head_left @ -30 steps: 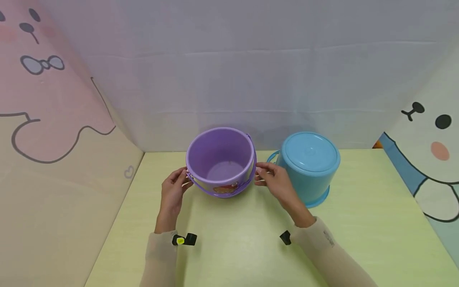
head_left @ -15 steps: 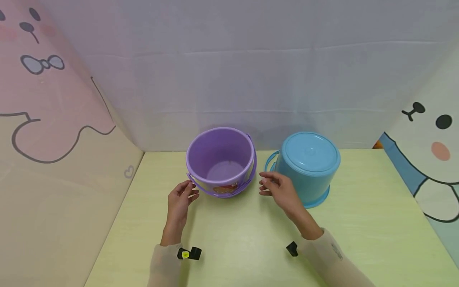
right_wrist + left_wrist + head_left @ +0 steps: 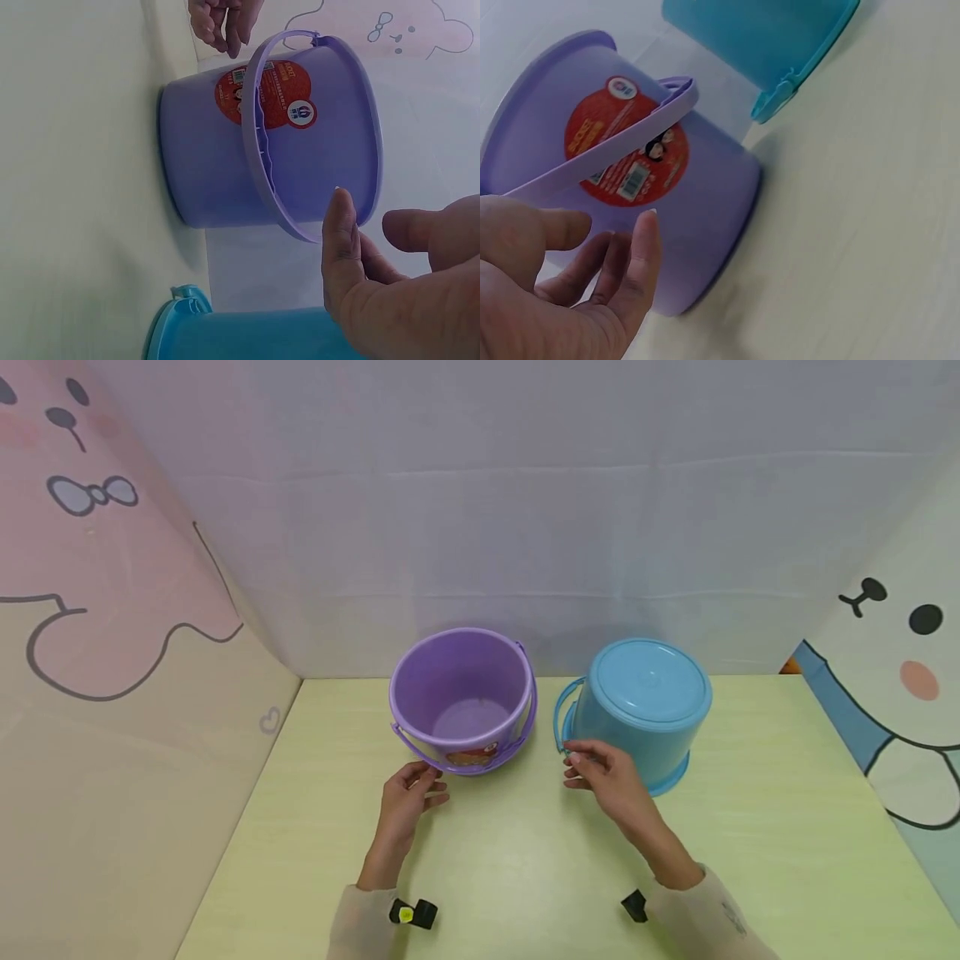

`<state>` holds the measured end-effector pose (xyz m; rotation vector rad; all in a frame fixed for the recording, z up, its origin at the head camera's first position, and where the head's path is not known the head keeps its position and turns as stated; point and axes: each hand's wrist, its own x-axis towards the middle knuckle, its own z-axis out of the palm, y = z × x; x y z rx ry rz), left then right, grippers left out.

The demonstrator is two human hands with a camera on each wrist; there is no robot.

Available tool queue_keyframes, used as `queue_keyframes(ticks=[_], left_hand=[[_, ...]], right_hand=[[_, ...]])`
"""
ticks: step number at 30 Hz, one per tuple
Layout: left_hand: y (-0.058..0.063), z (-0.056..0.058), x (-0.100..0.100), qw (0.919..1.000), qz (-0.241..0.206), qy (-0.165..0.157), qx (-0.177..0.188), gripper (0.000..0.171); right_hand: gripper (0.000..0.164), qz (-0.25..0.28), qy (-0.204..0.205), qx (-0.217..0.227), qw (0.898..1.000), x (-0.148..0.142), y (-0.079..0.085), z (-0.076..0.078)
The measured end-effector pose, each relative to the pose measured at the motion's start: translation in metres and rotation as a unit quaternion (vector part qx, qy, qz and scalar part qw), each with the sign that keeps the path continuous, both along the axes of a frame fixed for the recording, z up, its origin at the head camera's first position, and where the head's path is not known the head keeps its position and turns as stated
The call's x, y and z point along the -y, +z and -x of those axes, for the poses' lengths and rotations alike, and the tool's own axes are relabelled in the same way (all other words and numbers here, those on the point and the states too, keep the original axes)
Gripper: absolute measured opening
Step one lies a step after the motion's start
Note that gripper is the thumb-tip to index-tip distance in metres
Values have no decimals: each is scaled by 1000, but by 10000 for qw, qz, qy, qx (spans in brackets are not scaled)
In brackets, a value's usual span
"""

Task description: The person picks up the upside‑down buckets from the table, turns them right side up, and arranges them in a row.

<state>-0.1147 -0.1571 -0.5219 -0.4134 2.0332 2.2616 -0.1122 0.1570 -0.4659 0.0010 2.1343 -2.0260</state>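
Observation:
A purple bucket (image 3: 461,693) stands upright on the table, its mouth up and its handle hanging down the front. A red round sticker (image 3: 626,142) shows on its side. To its right a blue bucket (image 3: 645,718) sits upside down, base up, with its handle (image 3: 561,718) sticking out on the left. My left hand (image 3: 408,797) is just in front of the purple bucket, fingers loosely bent and holding nothing. The right hand (image 3: 607,777) hovers before the blue bucket near its handle, its fingers relaxed with nothing between them.
The pale yellow-green table (image 3: 510,877) runs back to a white cloth wall (image 3: 480,527). Cloth panels with cartoon animals flank it at left (image 3: 135,610) and right (image 3: 900,710). Each wrist wears a small black camera mount.
Both hands have drawn back from the sides of the purple bucket, toward the person and to the right. Both buckets have stayed in place.

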Motion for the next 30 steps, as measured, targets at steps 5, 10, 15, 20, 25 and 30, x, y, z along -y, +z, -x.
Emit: queue_keyframes(ticks=[5,10,15,20,25,30], left_hand=[[-6,-4,-12,9995,58,-312,-21,21],[-5,-7,-28,9981,179,-587,-1,24],[-2,-11,-43,9964,214,-816,8,25],[-2,-10,-56,9945,264,-1007,-79,25],[-3,-11,-66,9891,440,-1387,-218,25],[-5,-11,-76,9852,395,-1645,-272,25]], right_hand=[[34,-170,-15,47,9998,-12,-4,-8],[34,-267,-66,48,9996,-21,-7,-15],[32,-359,-167,47,9992,-30,-11,-21],[32,-413,-312,-2,9987,-41,-13,-27],[31,-459,-437,-121,9979,-54,-16,-31],[32,-477,-561,-132,9972,-67,-20,-34]])
